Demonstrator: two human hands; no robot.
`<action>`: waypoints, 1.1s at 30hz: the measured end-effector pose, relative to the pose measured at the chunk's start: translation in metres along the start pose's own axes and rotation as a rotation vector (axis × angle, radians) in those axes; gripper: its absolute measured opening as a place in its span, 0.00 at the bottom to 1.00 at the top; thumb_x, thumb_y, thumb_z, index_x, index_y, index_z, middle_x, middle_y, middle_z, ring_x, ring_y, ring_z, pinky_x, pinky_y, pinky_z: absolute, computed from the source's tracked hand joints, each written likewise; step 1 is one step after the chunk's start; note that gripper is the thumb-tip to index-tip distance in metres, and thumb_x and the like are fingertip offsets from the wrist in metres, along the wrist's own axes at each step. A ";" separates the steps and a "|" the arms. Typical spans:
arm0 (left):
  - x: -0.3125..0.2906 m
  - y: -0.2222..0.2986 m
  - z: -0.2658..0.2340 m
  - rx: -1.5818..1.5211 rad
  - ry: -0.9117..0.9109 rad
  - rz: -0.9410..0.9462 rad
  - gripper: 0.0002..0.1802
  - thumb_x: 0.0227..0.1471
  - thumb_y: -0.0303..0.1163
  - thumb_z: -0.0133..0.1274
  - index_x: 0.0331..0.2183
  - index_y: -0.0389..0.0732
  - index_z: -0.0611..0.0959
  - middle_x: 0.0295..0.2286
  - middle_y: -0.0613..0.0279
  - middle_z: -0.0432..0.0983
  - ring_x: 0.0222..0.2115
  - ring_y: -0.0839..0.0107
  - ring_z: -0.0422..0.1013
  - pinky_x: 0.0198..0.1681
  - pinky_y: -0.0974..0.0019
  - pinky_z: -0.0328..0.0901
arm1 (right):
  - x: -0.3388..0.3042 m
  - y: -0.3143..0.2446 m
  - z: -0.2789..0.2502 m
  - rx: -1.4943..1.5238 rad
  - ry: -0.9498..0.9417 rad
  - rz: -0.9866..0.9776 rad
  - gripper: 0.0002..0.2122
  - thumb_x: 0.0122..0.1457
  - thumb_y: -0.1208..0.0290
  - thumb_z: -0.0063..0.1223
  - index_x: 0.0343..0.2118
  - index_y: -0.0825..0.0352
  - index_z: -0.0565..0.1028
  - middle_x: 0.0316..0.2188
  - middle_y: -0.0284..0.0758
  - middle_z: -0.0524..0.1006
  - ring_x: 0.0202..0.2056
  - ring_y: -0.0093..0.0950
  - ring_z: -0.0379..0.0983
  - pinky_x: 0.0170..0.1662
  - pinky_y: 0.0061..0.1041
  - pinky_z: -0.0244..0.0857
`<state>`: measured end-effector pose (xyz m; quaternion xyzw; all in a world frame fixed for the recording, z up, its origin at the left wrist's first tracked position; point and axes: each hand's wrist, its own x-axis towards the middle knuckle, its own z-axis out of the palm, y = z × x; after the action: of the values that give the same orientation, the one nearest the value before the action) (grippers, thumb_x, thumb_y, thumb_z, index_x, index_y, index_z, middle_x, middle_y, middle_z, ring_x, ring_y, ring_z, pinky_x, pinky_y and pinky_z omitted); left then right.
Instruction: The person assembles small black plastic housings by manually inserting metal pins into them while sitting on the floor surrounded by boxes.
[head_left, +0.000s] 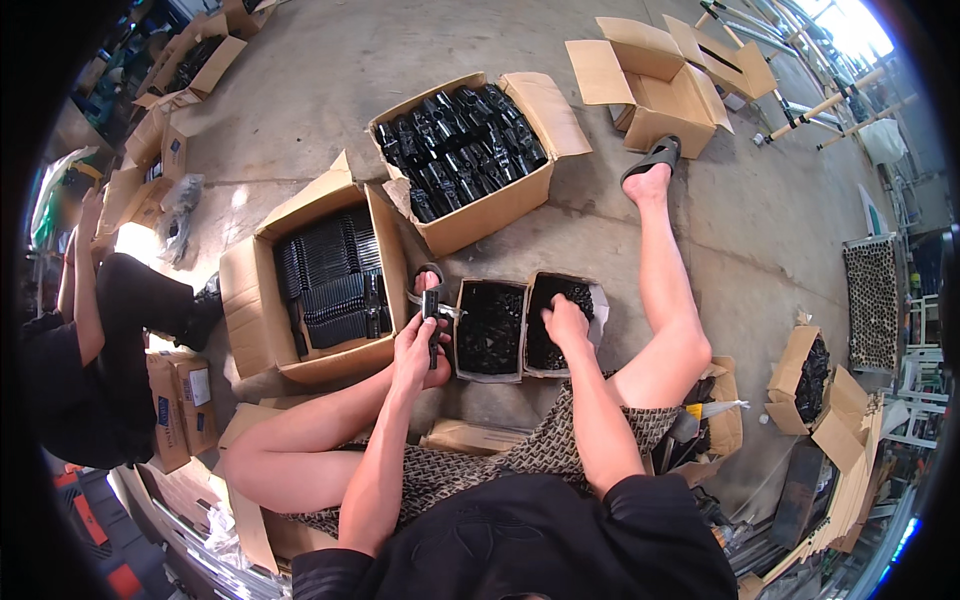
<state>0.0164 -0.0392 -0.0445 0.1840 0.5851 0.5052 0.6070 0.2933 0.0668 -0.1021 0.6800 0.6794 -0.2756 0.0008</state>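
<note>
My left hand (415, 345) is wrapped round a black plastic fitting (431, 304), held upright above my bent left leg. My right hand (567, 322) reaches into the right one of two small cartons, its fingers curled down at the small black parts (545, 345); whatever its fingertips grip is hidden. This right carton (600, 303) stands against the left small carton (490, 377), which also holds small dark parts (490, 325). A large carton (250, 310) with stacked black pieces (335, 270) stands left of my left hand.
Beyond the small cartons is a large carton (480, 235) full of glossy black fittings (460, 145). An open carton (660, 95) stands past my right foot. Another person (95, 350) sits at the left. More cartons (800, 375) and a dark mesh panel (872, 300) are at the right.
</note>
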 end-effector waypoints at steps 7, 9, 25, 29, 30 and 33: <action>0.000 0.005 -0.001 -0.046 -0.008 0.012 0.19 0.65 0.34 0.45 0.54 0.39 0.75 0.36 0.64 0.78 0.30 0.77 0.74 0.28 0.75 0.67 | -0.007 -0.004 0.038 -0.157 -0.050 0.026 0.10 0.60 0.74 0.45 0.39 0.70 0.78 0.32 0.56 0.79 0.40 0.51 0.78 0.43 0.46 0.73; -0.003 0.006 -0.002 -0.054 -0.013 0.015 0.19 0.64 0.34 0.45 0.54 0.39 0.74 0.36 0.64 0.78 0.30 0.77 0.74 0.28 0.75 0.66 | -0.006 0.002 0.025 -0.178 -0.117 0.014 0.08 0.58 0.73 0.50 0.35 0.69 0.79 0.33 0.54 0.80 0.40 0.50 0.78 0.43 0.46 0.73; -0.011 0.004 0.017 -0.053 -0.086 0.114 0.25 0.64 0.33 0.49 0.60 0.39 0.68 0.35 0.69 0.77 0.29 0.82 0.70 0.27 0.77 0.64 | -0.052 -0.120 -0.040 1.056 -0.388 -0.313 0.09 0.60 0.78 0.55 0.41 0.74 0.79 0.31 0.34 0.81 0.30 0.20 0.78 0.35 0.20 0.74; -0.019 0.009 0.022 0.046 -0.122 0.123 0.26 0.64 0.33 0.49 0.61 0.39 0.67 0.31 0.70 0.74 0.25 0.86 0.65 0.26 0.80 0.60 | -0.053 -0.131 -0.039 1.166 -0.368 -0.313 0.07 0.61 0.77 0.55 0.40 0.73 0.75 0.30 0.33 0.80 0.30 0.20 0.78 0.34 0.19 0.73; -0.021 0.012 0.022 0.046 -0.120 0.119 0.27 0.64 0.32 0.49 0.62 0.39 0.66 0.30 0.72 0.73 0.25 0.87 0.65 0.26 0.80 0.60 | -0.052 -0.129 -0.036 1.186 -0.387 -0.320 0.06 0.61 0.77 0.55 0.39 0.72 0.75 0.30 0.33 0.80 0.31 0.20 0.78 0.33 0.19 0.72; -0.019 0.010 0.026 -0.024 -0.118 0.116 0.27 0.64 0.32 0.49 0.62 0.38 0.66 0.30 0.74 0.73 0.25 0.87 0.64 0.26 0.81 0.59 | -0.050 -0.123 -0.026 1.368 -0.440 -0.266 0.06 0.61 0.77 0.55 0.39 0.72 0.75 0.31 0.33 0.80 0.31 0.20 0.78 0.33 0.19 0.72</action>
<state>0.0394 -0.0410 -0.0204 0.2398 0.5308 0.5346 0.6123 0.1932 0.0398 -0.0151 0.3689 0.4164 -0.7664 -0.3213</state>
